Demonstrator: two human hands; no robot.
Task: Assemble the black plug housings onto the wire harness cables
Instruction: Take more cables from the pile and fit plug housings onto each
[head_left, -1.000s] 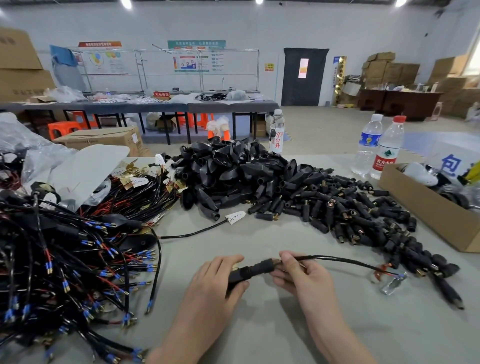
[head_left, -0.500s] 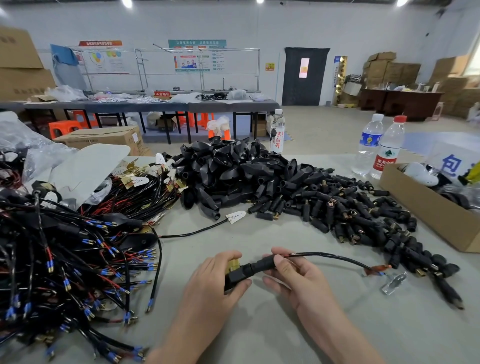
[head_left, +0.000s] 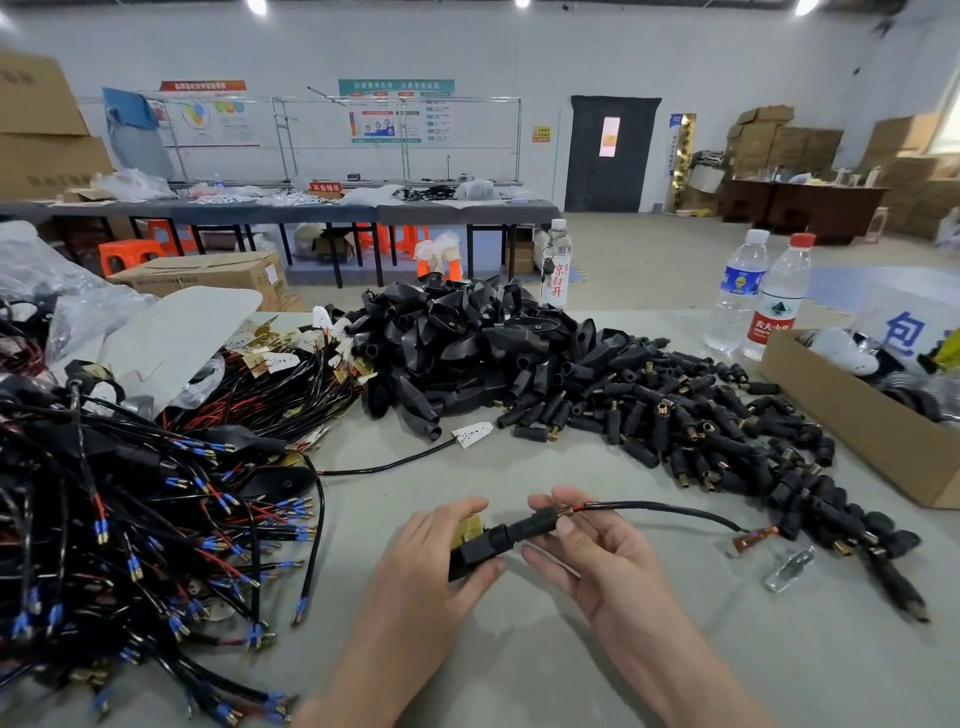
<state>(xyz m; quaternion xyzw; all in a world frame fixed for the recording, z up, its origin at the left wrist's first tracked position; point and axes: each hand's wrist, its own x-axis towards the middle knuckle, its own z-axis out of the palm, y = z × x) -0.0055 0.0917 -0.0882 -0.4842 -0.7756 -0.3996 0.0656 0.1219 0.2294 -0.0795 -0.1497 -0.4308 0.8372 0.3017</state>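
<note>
My left hand (head_left: 436, 561) grips the wide end of a black plug housing (head_left: 493, 540), with a brass part showing above its fingers. The narrow neck of the same housing is pinched by my right hand (head_left: 597, 551), right where the black cable (head_left: 665, 508) comes out. That cable runs right across the grey table (head_left: 519, 675) to a red-tipped terminal (head_left: 753, 536). A big heap of loose black housings (head_left: 467, 343) lies behind, and a tangle of wire harness cables (head_left: 130, 519) with blue and red ends fills the left side.
Small black barrel connectors (head_left: 701, 431) spread across the right of the table. A cardboard box (head_left: 857, 421) stands at the right edge, two water bottles (head_left: 758, 296) behind it. A clear clip (head_left: 789, 569) lies near the cable end. A loose cable with a white tag (head_left: 470, 434) lies mid-table.
The housing has slid further along the cable, whose far end has pulled in to the left. Both hands shifted slightly left and toward me.
</note>
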